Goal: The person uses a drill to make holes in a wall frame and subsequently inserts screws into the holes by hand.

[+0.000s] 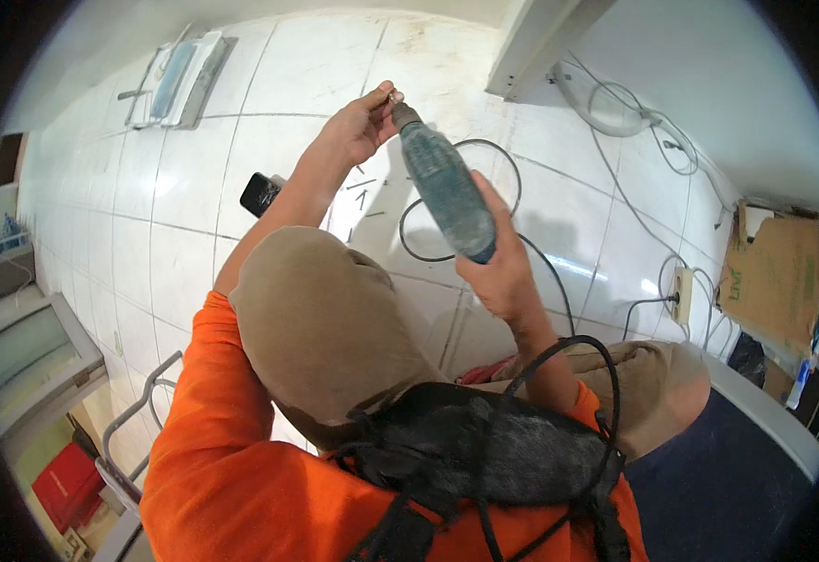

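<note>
A dusty teal power drill [444, 178] points away from me over the tiled floor. My right hand [498, 262] is closed round its rear end. At the far tip, beyond the dark collar [405, 115], the fingers of my left hand [358, 129] pinch a small metal piece [394, 96]; its exact kind is too small to tell. On the floor below my left hand lie several thin dark metal pins [361, 184], perhaps bits or screws. Beside my left forearm is a black phone-like object [259, 194].
A black cable [520, 178] loops on the floor by the drill. At the far left lies a white-framed panel [177, 80]. On the right are grey hoses [606, 122], a power strip [682, 292] with cords, and a cardboard box [773, 267]. A metal post [536, 47] stands ahead.
</note>
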The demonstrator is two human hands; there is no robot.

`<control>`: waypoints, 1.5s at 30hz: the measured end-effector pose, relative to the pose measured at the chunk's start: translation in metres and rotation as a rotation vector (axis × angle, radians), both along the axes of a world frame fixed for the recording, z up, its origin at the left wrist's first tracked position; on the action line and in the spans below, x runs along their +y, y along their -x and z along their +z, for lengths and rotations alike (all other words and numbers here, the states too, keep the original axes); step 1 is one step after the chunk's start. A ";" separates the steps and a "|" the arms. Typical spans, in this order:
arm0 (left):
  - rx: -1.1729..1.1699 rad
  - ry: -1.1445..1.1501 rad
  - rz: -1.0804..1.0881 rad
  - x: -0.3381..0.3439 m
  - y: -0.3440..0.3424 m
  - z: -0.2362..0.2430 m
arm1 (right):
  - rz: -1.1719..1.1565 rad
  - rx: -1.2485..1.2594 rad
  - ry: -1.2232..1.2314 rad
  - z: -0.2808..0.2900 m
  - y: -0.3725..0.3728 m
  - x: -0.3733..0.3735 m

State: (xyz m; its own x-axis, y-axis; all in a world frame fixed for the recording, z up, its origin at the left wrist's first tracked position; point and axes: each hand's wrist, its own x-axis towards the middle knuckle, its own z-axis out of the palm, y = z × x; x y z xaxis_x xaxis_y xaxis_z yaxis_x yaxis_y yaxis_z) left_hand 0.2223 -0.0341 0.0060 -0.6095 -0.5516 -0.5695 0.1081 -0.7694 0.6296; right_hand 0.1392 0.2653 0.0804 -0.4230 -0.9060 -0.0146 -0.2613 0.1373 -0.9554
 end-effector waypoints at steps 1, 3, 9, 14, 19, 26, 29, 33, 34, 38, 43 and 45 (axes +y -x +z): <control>0.005 0.015 -0.028 -0.003 0.004 0.000 | 0.000 0.139 -0.011 0.000 -0.003 0.000; -0.017 0.047 -0.109 0.001 0.026 0.013 | -0.025 0.346 -0.075 -0.008 -0.010 0.005; -0.120 0.220 -0.364 0.014 0.113 0.047 | -0.332 0.590 -0.081 -0.044 -0.014 0.008; -0.268 0.268 -0.396 0.045 0.196 0.040 | -0.529 0.616 -0.147 -0.061 0.003 0.005; -0.145 0.080 -0.311 0.037 0.215 -0.004 | -0.564 0.678 -0.151 -0.070 0.019 0.002; -0.031 0.053 -0.365 0.041 0.225 0.005 | -0.598 0.692 -0.157 -0.071 0.043 -0.002; -0.064 0.070 -0.296 0.043 0.225 0.003 | -0.591 0.691 -0.160 -0.071 0.045 -0.005; -0.044 0.036 -0.280 0.045 0.223 0.000 | -0.579 0.688 -0.197 -0.074 0.045 -0.004; -0.053 0.058 -0.283 0.048 0.224 -0.002 | -0.579 0.684 -0.212 -0.075 0.046 -0.003; 0.012 0.027 -0.290 0.043 0.224 -0.012 | -0.576 0.686 -0.227 -0.075 0.043 -0.005; 0.053 0.000 -0.296 0.039 0.227 -0.019 | -0.580 0.685 -0.228 -0.076 0.043 -0.005; 0.073 -0.009 -0.303 0.038 0.227 -0.020 | -0.581 0.686 -0.230 -0.076 0.042 -0.006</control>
